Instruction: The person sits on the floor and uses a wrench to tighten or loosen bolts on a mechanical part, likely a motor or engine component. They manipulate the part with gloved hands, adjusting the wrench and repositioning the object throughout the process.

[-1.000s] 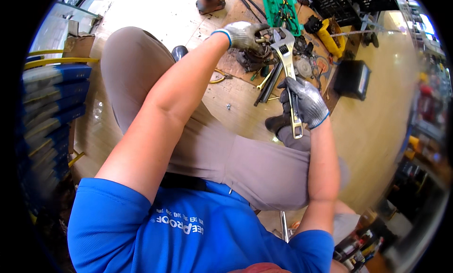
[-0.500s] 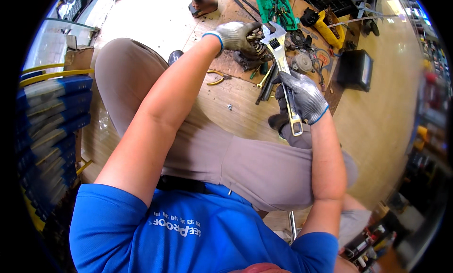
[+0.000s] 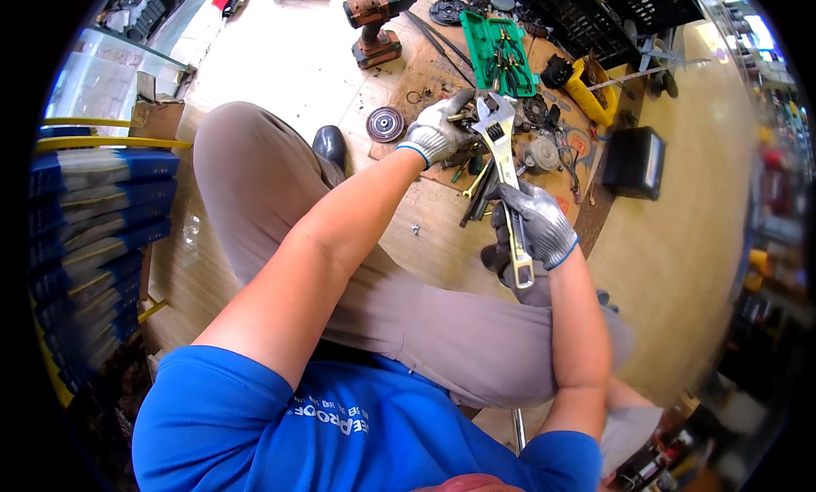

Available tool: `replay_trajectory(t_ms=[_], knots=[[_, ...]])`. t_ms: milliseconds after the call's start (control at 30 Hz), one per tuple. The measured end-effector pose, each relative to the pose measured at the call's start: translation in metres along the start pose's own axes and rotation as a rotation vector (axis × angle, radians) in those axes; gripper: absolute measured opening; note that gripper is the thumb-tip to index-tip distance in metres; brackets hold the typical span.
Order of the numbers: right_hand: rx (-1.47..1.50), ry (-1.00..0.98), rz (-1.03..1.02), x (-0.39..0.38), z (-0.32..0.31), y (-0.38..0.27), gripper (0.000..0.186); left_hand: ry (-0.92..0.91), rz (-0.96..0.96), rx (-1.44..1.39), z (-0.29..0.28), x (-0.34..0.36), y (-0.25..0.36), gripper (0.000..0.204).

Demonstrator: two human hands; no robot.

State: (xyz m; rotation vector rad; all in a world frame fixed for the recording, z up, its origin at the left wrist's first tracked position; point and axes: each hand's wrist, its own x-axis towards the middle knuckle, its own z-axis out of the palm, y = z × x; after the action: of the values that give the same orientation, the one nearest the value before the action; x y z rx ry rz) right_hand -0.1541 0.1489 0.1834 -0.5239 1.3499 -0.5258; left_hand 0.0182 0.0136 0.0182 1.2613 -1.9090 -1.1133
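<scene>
Big silver wrench (image 3: 503, 157) is in your right hand (image 3: 538, 222), fingers wrapped around its handle. Its head is near your left hand (image 3: 438, 133), which holds a metal part (image 3: 461, 116), mostly hidden. An open green case (image 3: 477, 43) lies past it.

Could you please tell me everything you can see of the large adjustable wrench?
The adjustable wrench is long, silvery and shiny, apparently metal, with a dark adjusting screw below its head and an opening at the handle's end. Its jaws stand apart. It slants slightly, head pointing away from the person, handle end toward them. The gloved right hand grips the handle; the head is close beside the gloved left hand, though contact there is unclear.
</scene>
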Motion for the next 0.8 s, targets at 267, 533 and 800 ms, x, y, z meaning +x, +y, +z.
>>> replay_trajectory(t_ms=[267, 533, 800], knots=[[0.006, 0.007, -0.026, -0.002, -0.002, 0.0, 0.024, -0.025, 0.025, -0.144, -0.008, -0.002, 0.0, 0.092], [0.067, 0.066, 0.022, -0.008, 0.02, -0.003, 0.028, 0.05, 0.03, -0.468, 0.052, 0.022, -0.066, 0.093], [0.106, 0.059, 0.02, -0.008, 0.006, 0.001, 0.028, 0.024, 0.052, -0.313, 0.035, 0.009, -0.013, 0.08]])
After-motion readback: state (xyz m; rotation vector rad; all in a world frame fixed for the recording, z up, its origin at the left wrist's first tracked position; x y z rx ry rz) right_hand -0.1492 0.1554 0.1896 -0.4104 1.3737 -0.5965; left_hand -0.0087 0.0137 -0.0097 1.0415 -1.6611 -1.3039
